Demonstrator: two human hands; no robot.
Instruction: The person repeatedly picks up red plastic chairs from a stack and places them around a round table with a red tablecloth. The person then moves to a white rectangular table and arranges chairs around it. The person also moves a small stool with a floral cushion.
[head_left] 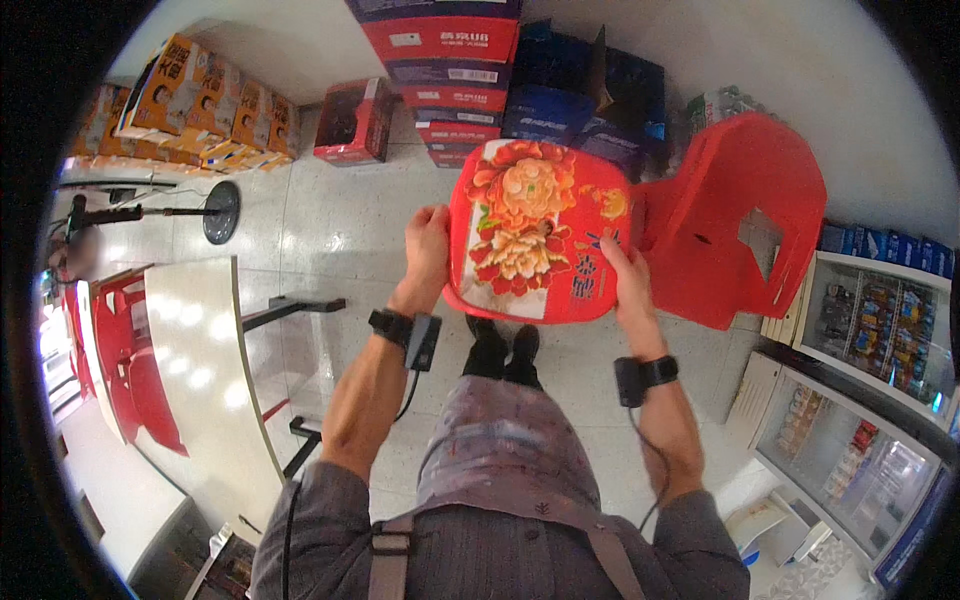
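Observation:
A red plastic stool (pixel 520 225), its rounded square seat printed with large peony-like flowers, is held up in front of me, seat facing up. My left hand (pixel 428 245) is closed round its left edge. On the right edge my right hand (pixel 628 280) grips it, thumb on top and the other fingers hidden below. Whether the stool is single or stacked I cannot tell, as its legs are hidden beneath the seat. Just beyond its right side stands a red plastic chair (pixel 730 215) with a cut-out in it.
Stacked red and blue cartons (pixel 455 85) rise behind the stool, with a small red box (pixel 353 122) beside them. Orange cartons (pixel 210 105) line the back left. A light tabletop (pixel 205 360) on black legs stands left; glass-door fridges (pixel 850 440) stand right.

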